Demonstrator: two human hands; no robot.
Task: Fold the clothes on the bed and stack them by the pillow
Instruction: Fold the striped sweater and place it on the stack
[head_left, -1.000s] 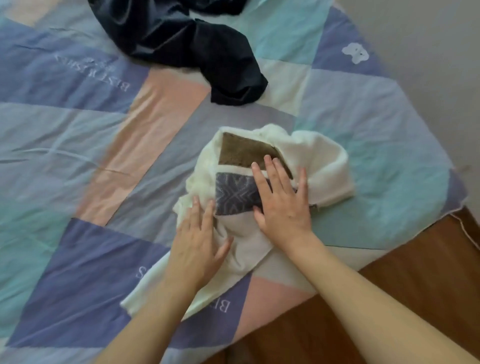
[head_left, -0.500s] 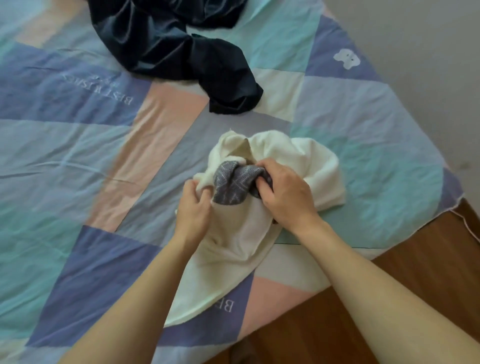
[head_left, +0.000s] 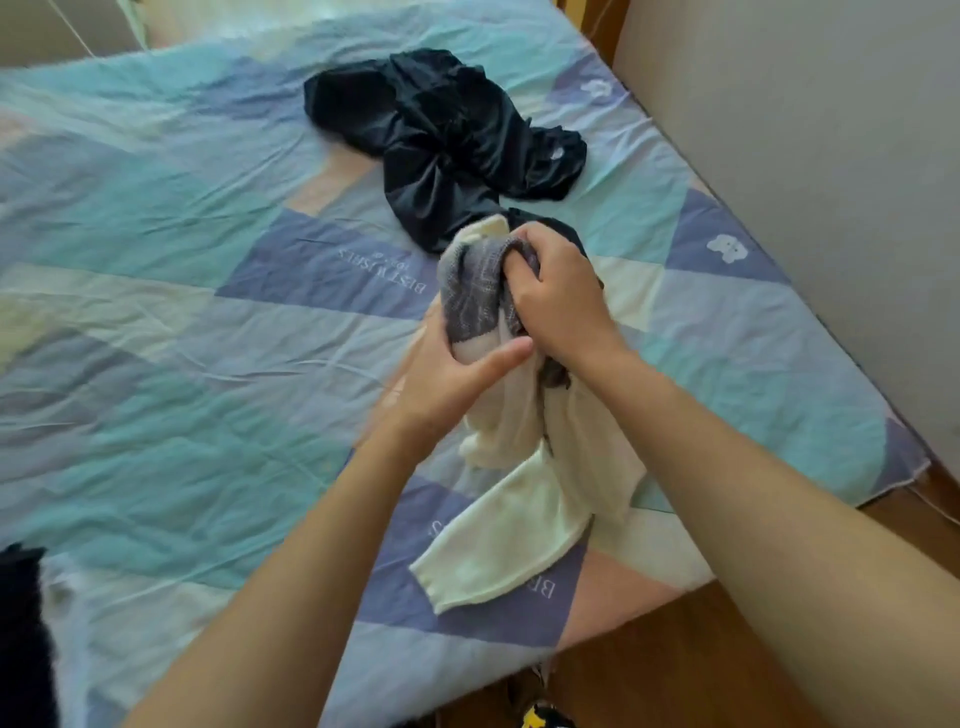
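Change since earlier frame: both hands are now lifting the cream garment (head_left: 524, 525) clear of the bedspread (head_left: 156, 312), where half a second ago its bunched body was lying on the fabric.
Left hand (head_left: 457, 379): closing around the bunched top from below, thumb lying across the pale cloth.
Right hand (head_left: 556, 296): gripping the same bunch from above, fingers digging into its grey patterned patch (head_left: 472, 296).
Cream garment: hanging between the forearms, one sleeve trailing down to the bedspread near the bed's near edge; motion blur is making the folds hard to read.
Dark garment (head_left: 447, 140): lying crumpled on the bedspread beyond the hands, probably not touching the cream one.
Wall (head_left: 805, 156): running along the bed's right side.
Wooden floor (head_left: 675, 665): showing below the bed's near corner.
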